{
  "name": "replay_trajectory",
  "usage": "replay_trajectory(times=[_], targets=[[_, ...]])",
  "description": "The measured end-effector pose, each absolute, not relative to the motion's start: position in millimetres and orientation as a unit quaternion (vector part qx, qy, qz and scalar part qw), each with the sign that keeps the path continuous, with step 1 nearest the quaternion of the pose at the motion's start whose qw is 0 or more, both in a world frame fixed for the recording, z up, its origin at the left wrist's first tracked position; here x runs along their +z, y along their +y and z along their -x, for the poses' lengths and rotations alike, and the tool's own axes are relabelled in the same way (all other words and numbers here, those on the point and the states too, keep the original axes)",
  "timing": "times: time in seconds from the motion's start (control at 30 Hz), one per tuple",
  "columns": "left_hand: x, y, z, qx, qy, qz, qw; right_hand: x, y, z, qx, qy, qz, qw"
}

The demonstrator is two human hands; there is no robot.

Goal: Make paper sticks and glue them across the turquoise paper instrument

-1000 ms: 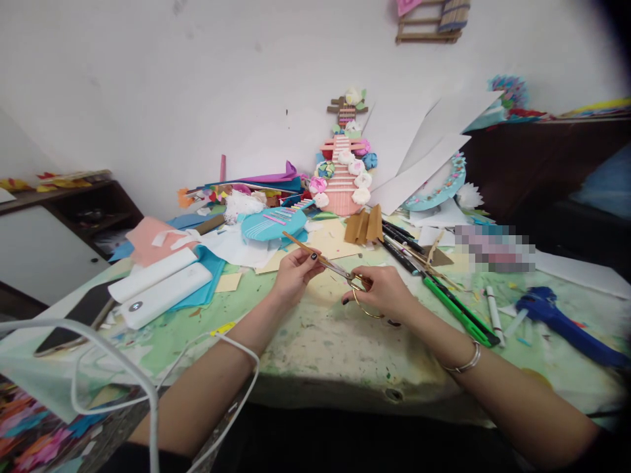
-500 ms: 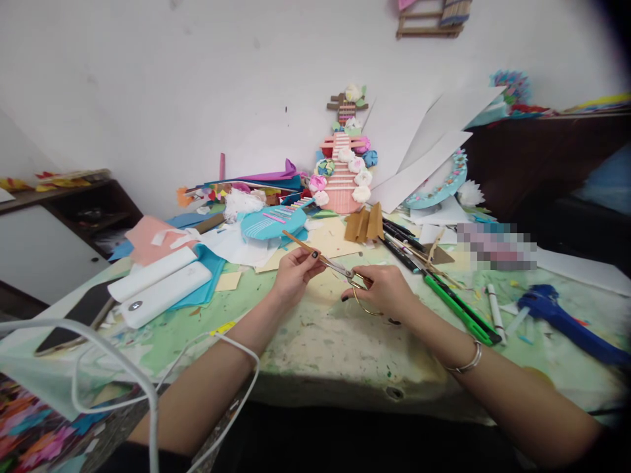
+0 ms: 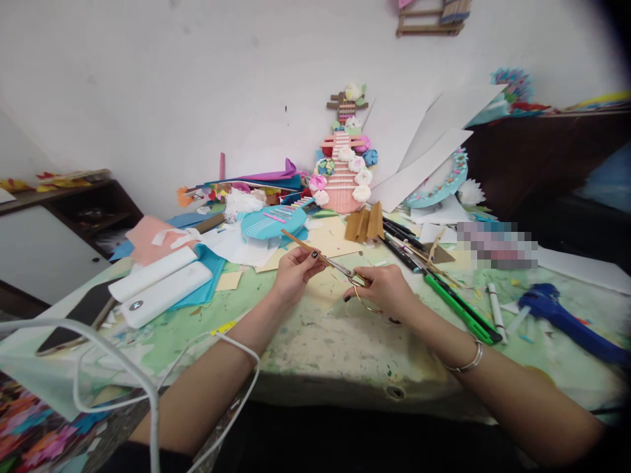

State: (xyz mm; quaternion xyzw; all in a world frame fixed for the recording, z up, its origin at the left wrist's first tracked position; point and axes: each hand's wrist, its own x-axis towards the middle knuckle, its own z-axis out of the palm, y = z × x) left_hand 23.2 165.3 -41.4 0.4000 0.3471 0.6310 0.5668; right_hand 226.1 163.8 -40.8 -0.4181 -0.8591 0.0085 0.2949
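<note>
Scissors on stick.
Your left hand [image 3: 294, 270] pinches stick [image 3: 296, 240], slanting up-left; right hand [image 3: 387, 289] grips scissors [image 3: 345, 270] at its right.

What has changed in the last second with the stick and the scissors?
Almost nothing. The left hand still pinches the thin wooden stick, and the right hand still holds the scissors, blades at the stick beside the left fingers. Nothing was picked up or let go. Both hands shifted only a trace. The white power banks and pens on the table lie as before.
</note>
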Motion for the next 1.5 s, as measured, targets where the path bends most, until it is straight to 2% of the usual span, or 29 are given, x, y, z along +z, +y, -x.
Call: replay_trajectory(times=[0.37, 1.5], targets=[[-42.6, 166.6, -22.4, 0.629, 0.347, -0.404, 0.566, -34.3, 157.2, -224.1, 0.065, -0.846, 0.432, 0.305], [-41.3, 164.6, -22.6, 0.626, 0.335, -0.408, 0.574, -28.8, 155.2, -226.6, 0.081, -0.844, 0.424, 0.317]])
